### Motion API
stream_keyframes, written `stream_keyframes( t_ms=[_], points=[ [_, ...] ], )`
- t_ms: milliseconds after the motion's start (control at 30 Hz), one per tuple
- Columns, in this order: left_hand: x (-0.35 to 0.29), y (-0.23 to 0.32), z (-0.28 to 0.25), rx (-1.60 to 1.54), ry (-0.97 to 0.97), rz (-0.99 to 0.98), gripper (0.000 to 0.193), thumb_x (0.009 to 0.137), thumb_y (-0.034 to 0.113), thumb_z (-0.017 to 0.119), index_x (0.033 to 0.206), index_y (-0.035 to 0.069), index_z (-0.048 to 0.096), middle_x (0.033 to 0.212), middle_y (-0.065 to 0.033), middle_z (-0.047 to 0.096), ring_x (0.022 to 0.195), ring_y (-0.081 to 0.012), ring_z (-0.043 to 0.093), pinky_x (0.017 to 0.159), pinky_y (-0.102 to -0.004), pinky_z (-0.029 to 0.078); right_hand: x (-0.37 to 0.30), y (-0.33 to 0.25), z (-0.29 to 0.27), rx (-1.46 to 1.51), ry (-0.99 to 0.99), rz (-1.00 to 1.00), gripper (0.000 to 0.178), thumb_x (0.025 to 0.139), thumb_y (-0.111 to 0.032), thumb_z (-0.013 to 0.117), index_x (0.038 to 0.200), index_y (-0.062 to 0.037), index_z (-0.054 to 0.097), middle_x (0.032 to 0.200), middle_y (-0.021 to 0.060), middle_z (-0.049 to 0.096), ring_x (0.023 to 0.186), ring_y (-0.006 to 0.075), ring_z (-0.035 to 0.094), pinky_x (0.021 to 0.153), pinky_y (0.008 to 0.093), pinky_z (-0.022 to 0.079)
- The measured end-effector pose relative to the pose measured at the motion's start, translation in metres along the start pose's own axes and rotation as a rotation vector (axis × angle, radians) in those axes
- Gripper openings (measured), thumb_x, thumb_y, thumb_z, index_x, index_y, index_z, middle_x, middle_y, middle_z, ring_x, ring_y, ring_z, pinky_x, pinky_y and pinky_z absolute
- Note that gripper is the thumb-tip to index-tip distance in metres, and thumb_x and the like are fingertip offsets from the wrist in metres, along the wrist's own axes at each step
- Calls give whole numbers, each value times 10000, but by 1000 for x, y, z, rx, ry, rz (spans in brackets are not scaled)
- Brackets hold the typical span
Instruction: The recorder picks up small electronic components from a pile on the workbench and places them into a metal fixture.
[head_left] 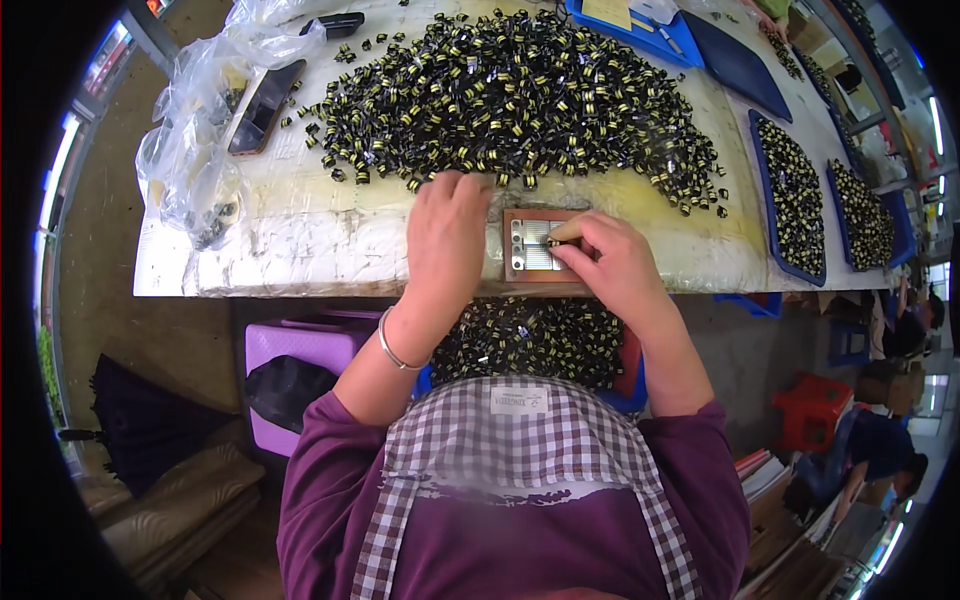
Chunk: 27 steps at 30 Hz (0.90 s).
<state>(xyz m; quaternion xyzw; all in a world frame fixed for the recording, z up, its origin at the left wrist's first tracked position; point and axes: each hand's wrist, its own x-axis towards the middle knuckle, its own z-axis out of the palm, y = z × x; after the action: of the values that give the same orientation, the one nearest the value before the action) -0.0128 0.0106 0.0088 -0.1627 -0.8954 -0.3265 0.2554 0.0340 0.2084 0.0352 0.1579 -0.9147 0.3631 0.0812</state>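
A broad heap of small black parts with yellow bands (500,95) covers the middle of the table. My left hand (447,235) is at the heap's near edge, its fingers curled together; whatever lies under the fingertips is hidden. Close to the table's front edge sits a small metal fixture with a ridged plate (538,258) on a reddish-brown base (514,276). Over this fixture my right hand (612,258) pinches a small black part (552,242) between thumb and forefinger, down at the plate. My hand partly covers the fixture's right side.
Below the table edge, at my lap, is a container of similar parts (530,340). Blue trays of parts (790,200) stand at right. Clear plastic bags (195,140) and a dark tray (267,108) lie at left. Another person (880,445) is at far right.
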Motion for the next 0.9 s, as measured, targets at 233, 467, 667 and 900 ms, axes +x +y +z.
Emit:
stream_keyframes(
  t_ms=[233,467,667,900],
  points=[
    [-8,10,10,-367,-85,28,193,814,16,673,1003,51,688,922,-116,655,823,-291,635,700,-352,515,-3,-2,4,95,38,79,112,791,-89,719,873,-40,660,775,81,616,649,220,575,606,340,459],
    [-11,6,2,-422,-111,42,179,789,27,689,964,56,711,902,-110,678,833,-289,629,737,-375,511,5,4,1,199,-26,49,150,793,-72,742,927,-32,686,814,48,636,615,136,542,579,272,450],
    [-14,6,4,-451,-106,63,180,773,25,691,950,53,716,926,-102,688,845,-291,627,755,-385,517,43,6,30,-118,244,-47,158,801,-81,733,949,-69,678,804,49,627,602,159,578,563,271,462],
    [-14,20,13,-527,-180,267,178,780,34,715,957,43,703,975,-122,690,930,-288,646,802,-365,523,23,8,20,11,290,14,139,820,-60,711,957,-48,693,816,64,635,652,165,606,597,278,484]
  ],
)
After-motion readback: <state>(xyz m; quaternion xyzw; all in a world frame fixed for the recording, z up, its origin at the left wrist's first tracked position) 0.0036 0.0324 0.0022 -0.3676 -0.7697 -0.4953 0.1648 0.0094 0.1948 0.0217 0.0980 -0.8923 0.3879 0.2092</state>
